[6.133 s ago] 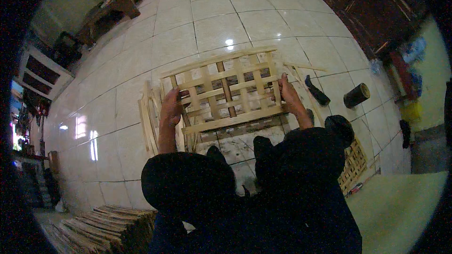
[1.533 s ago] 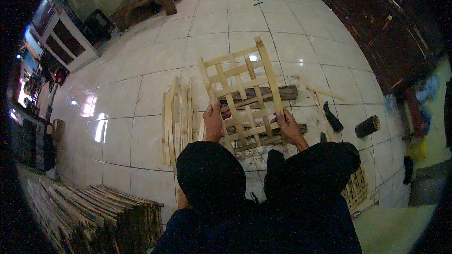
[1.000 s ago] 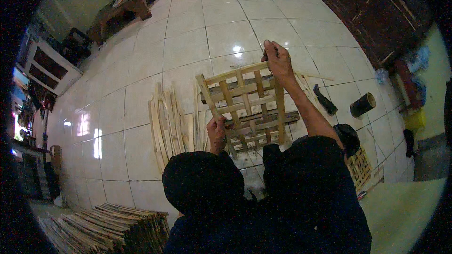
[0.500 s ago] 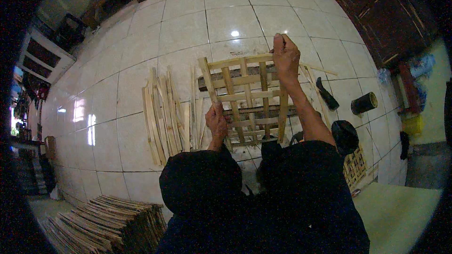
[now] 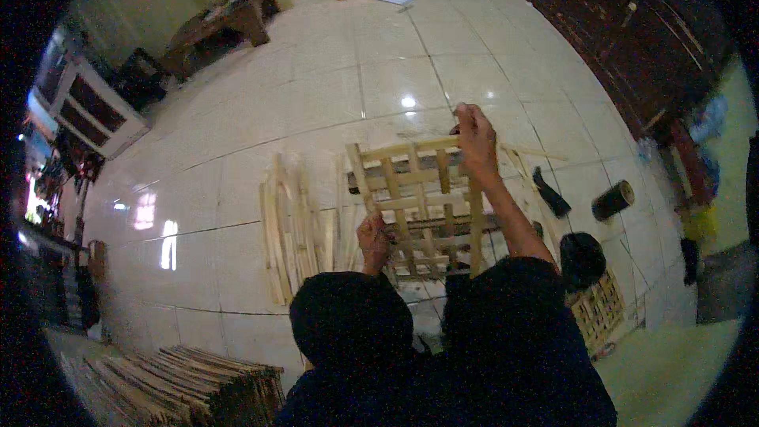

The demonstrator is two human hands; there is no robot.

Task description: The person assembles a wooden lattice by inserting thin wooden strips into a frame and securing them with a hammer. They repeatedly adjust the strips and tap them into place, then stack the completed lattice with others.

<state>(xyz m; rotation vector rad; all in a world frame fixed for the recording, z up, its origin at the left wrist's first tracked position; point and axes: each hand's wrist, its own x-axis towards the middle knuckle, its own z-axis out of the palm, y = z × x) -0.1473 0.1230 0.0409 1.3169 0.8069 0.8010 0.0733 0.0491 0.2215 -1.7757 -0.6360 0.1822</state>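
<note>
A lattice of woven bamboo strips (image 5: 425, 200) lies in front of me, its flat pale strips crossing with square gaps. Around its left edge strip my left hand (image 5: 373, 243) is closed. At the far right corner, my right hand (image 5: 478, 142) has its fingers bent together on the lattice's edge; their tips partly hide what they pinch. Darker, rough-looking slats show through the gaps under the weave. My dark-clothed knees cover the area just below its near edge.
Loose bamboo strips (image 5: 288, 229) lie left of the lattice. A stack of slats (image 5: 186, 383) sits at lower left. To the right are a dark curved tool or sheath (image 5: 551, 194), a dark cylinder (image 5: 613, 200) and another woven piece (image 5: 598, 312). A dark cabinet (image 5: 609, 39) stands far right.
My view has tilted up, so everything sits lower in the picture and more of the far floor shows. Both hands stay at the same places on the lattice.
</note>
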